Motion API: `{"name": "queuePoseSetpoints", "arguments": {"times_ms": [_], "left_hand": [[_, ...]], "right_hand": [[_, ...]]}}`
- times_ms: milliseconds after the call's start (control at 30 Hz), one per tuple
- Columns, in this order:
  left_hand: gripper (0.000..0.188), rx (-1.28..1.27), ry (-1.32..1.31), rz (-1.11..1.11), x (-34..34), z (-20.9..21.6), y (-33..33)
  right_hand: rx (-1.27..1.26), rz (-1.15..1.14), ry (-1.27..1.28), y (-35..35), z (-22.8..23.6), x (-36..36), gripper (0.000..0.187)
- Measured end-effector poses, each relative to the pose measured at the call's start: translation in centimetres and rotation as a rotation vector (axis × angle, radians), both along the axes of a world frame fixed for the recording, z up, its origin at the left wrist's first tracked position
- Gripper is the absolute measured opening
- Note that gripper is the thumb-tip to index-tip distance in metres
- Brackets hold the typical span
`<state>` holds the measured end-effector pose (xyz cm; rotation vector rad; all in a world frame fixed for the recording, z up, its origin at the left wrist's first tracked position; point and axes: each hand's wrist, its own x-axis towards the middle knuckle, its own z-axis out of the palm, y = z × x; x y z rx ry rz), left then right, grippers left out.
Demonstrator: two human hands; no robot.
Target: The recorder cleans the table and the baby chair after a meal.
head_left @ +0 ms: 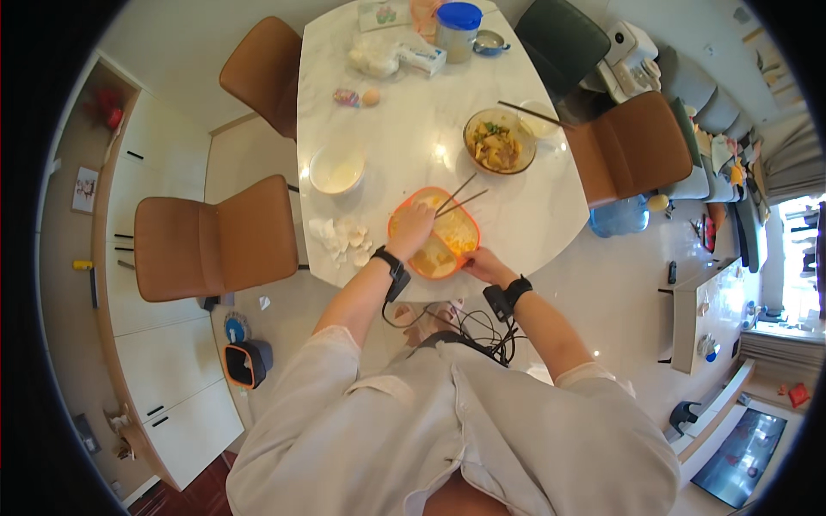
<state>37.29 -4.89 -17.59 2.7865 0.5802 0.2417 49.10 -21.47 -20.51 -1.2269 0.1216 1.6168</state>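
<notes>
An orange-rimmed divided plate (pixel 478 230) rests near the table's front edge, with pale and yellow food in its compartments. My left hand (pixel 413 229) is over the plate's left side, fingers closed. Two dark chopsticks (pixel 463 200) fan out from its fingertips toward the far right; the fingers' exact grip is partly hidden. With thumb and fingers, my right hand (pixel 487 267) grips the plate's right front rim. Left of the plate lies a pile of white, shell-like pieces (pixel 341 240). A white bowl (pixel 337 168) stands beyond the pile.
A glass bowl of cooked food (pixel 499 142) stands far right, beside a white bowl (pixel 540 120) with dark chopsticks (pixel 529 113). Toward the back are an egg (pixel 371 97), a small packet (pixel 346 97), a bag (pixel 374 57) and a blue-lidded container (pixel 457 33). Brown chairs (pixel 251 230) flank the table.
</notes>
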Motion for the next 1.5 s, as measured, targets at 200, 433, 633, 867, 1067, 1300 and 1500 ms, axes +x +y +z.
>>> {"name": "queuePoseSetpoints", "arguments": {"times_ms": [200, 433, 633, 867, 1067, 1300, 1500], "left_hand": [[0.015, 0.01, 0.05, 0.021, -0.9, -0.5, -0.3], [0.016, -0.066, -0.147, 0.224, -0.3, 1.7, -0.9], [0.017, -0.271, -0.231, 0.461, -1.3, 6.3, -2.3], [0.015, -0.712, -0.356, 0.703, -3.5, 8.3, -4.5], [0.019, -1.332, -0.57, 0.694, -2.6, 11.0, -5.6], [0.031, -1.079, -0.804, 0.29, 1.7, 12.7, -6.0], [0.044, -1.387, -0.526, 0.155, 0.5, 16.1, -7.1]], "right_hand": [[-0.097, 0.621, -0.247, -1.2, 3.8, 8.7, 0.035], [0.077, 0.185, -1.783, 6.8, 4.8, 29.4, 0.026], [-0.164, 0.495, -2.255, 13.1, 3.9, 33.0, 0.031], [-0.51, 0.939, -2.306, 14.1, 3.2, 31.3, 0.02], [-0.19, 0.358, -2.432, 12.4, 9.2, 28.1, 0.017], [0.38, 0.563, -0.746, 6.2, 19.8, 9.9, 0.023], [0.443, 0.486, -0.372, 3.5, 21.4, 4.3, 0.034]]}}
